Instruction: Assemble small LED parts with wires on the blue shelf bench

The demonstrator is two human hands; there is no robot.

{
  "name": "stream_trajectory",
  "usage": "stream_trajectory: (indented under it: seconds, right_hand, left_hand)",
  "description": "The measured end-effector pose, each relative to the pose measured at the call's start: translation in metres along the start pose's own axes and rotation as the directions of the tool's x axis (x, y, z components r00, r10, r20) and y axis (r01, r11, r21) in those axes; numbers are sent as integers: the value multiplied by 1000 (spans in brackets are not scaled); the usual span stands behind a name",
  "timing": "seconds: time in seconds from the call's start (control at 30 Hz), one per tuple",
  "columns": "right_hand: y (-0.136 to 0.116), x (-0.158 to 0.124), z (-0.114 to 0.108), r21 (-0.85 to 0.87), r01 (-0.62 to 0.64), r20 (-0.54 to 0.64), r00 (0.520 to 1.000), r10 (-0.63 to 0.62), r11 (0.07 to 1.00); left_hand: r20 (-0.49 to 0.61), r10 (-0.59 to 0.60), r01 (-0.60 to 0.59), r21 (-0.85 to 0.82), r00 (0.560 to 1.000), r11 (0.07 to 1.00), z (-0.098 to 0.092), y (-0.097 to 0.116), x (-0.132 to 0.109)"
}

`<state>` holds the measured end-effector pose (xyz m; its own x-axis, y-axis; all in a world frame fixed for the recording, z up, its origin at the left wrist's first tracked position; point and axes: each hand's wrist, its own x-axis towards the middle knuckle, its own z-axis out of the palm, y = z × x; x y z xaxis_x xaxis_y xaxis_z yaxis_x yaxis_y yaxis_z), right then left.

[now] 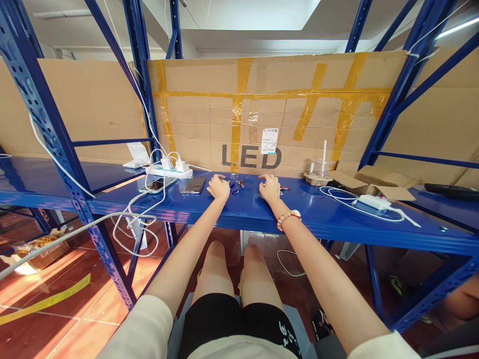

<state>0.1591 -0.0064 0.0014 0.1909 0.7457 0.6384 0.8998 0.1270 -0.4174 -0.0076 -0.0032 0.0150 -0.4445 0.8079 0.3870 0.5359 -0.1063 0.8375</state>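
My left hand [218, 188] rests on the blue metal shelf [254, 214], fingers loosely bent, with nothing visible in it. To the right of it lie several small blue pieces [235, 191] and small reddish-brown and metallic pieces [241, 183], too small to name. On their other side my right hand [268, 188] rests on the shelf too. Its fingers are apart and slightly curled towards the left, and no held thing shows. A thin red object [285, 188] lies just beyond this hand, partly hidden by it.
Left of the hands are a dark phone [193, 186], another phone [157, 185] and a power strip [170, 172] with white cables. At right sit a plastic cup [321, 167], a white adapter [374, 202] with its cable and an opened carton [381, 179]. Taped cardboard [202, 119] stands behind.
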Motion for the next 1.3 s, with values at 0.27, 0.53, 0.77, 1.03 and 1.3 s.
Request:
stream_trajectory:
  seconds: [0.27, 0.53, 0.77, 1.03, 1.3]
  right_hand:
    - [-7, 0, 6, -22, 471, 312, 841, -441, 882]
    - [-3, 3, 11, 44, 533, 388, 770, -506, 845]
    - [-4, 3, 10, 27, 484, 437, 781, -446, 875]
    - [-4, 5, 13, 67, 430, 479, 777, -407, 900]
    - [-5, 5, 13, 62, 342, 531, 784, -321, 938]
  left_hand:
    - [1, 10, -10, 37, 1000, 999, 0, -2, -1]
    - [3, -17, 17, 17, 1000, 1000, 2, -2, 0]
    - [17, -26, 26, 3, 1000, 1000, 2, -1, 1]
    - [33, -14, 14, -3, 999, 1000, 2, -1, 1]
    - [43, -8, 8, -13, 999, 1000, 2, 0, 2]
